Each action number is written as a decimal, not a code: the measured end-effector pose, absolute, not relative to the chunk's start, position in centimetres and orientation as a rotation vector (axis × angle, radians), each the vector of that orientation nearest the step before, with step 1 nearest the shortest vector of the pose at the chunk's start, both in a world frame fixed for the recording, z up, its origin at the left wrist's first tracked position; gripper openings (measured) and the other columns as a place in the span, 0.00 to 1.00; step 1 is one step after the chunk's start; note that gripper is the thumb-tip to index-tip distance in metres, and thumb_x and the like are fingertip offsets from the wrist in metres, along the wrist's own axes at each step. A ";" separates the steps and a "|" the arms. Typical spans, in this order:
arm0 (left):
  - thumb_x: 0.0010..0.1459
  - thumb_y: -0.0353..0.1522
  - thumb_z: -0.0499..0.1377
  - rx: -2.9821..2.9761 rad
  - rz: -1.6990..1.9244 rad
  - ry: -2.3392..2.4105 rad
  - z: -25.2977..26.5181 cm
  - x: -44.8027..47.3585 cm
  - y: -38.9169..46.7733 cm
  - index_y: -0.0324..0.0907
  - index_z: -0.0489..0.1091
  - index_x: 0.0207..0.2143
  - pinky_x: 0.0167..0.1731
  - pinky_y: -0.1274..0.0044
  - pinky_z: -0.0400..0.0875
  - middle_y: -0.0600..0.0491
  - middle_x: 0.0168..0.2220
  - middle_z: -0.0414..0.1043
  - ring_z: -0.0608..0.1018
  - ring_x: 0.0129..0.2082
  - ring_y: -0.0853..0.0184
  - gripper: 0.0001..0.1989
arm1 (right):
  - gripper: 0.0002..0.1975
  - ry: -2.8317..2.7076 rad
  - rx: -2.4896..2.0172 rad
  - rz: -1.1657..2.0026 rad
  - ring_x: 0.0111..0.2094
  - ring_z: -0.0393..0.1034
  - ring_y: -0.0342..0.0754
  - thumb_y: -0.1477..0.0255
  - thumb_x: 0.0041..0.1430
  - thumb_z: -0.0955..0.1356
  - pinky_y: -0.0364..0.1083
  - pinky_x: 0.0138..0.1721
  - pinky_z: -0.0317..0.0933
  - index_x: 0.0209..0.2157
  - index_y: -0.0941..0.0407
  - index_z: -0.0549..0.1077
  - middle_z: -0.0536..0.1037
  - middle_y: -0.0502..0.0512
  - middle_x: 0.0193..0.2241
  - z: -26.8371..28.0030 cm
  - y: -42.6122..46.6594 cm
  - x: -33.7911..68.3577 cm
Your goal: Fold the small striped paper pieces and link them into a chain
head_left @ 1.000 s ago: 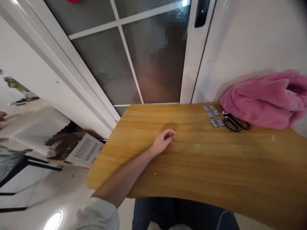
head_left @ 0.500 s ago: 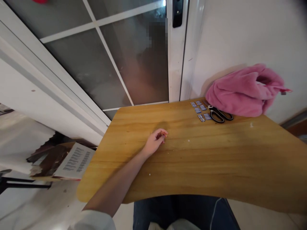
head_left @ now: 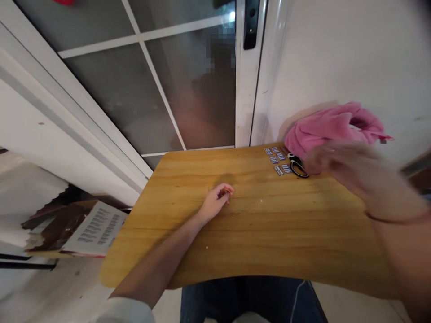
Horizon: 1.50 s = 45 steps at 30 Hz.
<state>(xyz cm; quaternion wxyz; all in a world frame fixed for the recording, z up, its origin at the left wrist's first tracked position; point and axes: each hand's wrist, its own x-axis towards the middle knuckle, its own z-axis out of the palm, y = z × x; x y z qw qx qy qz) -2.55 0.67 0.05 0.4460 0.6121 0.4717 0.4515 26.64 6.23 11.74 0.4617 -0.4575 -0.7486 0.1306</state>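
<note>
My left hand rests on the wooden table, its fingers loosely curled with a gap to the thumb; I see nothing held in it. My right hand is smeared by motion at the right, above the scissors and in front of a pink plush cloth. It hides part of both, and its fingers are too blurred to read. The scissors' black handles show partly beside it. Left of the scissors lie several small printed pieces, blue and white, grouped near the table's back edge.
Behind the table stands a white-framed glass door with a black lock. An open cardboard box is on the floor at the left. Tiny white bits are scattered on the tabletop.
My right hand has come in from the right and reached over the scissors. My left hand stays put on the table. The whole view has shifted slightly.
</note>
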 end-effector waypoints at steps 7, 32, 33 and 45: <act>0.53 0.29 0.52 1.513 1.081 1.178 -0.2 -2.7 0.9 0.40 0.65 0.34 0.23 0.82 0.62 0.57 0.28 0.64 0.66 0.21 0.77 0.05 | 0.31 -2.457 -1.268 -0.146 0.61 0.40 0.58 0.56 0.59 0.56 0.57 0.58 0.39 0.57 0.63 0.59 0.52 0.64 0.59 2.6 17.8 23.1; 0.53 0.27 0.49 1.690 0.871 1.243 0.3 -2.4 0.5 0.43 0.67 0.33 0.27 0.81 0.64 0.56 0.28 0.67 0.68 0.25 0.74 0.09 | 0.45 -2.465 -1.703 -0.146 0.61 0.39 0.57 0.45 0.54 0.48 0.54 0.60 0.34 0.60 0.66 0.50 0.48 0.65 0.61 -2.4 21.3 22.1; 0.53 0.26 0.49 1.696 0.869 1.242 0.3 -2.4 0.5 0.43 0.67 0.32 0.27 0.81 0.64 0.56 0.28 0.67 0.68 0.25 0.74 0.09 | 0.45 -2.467 -1.702 -0.115 0.62 0.38 0.57 0.45 0.54 0.48 0.54 0.60 0.35 0.61 0.66 0.49 0.47 0.64 0.61 -2.4 21.0 21.8; 0.53 0.26 0.50 1.709 1.038 1.293 0.5 -2.5 0.6 0.42 0.67 0.31 0.27 0.81 0.63 0.56 0.29 0.66 0.68 0.24 0.74 0.08 | 0.41 -2.636 -1.171 0.018 0.62 0.38 0.56 0.48 0.56 0.52 0.53 0.60 0.38 0.59 0.66 0.53 0.49 0.65 0.60 -2.3 11.7 14.2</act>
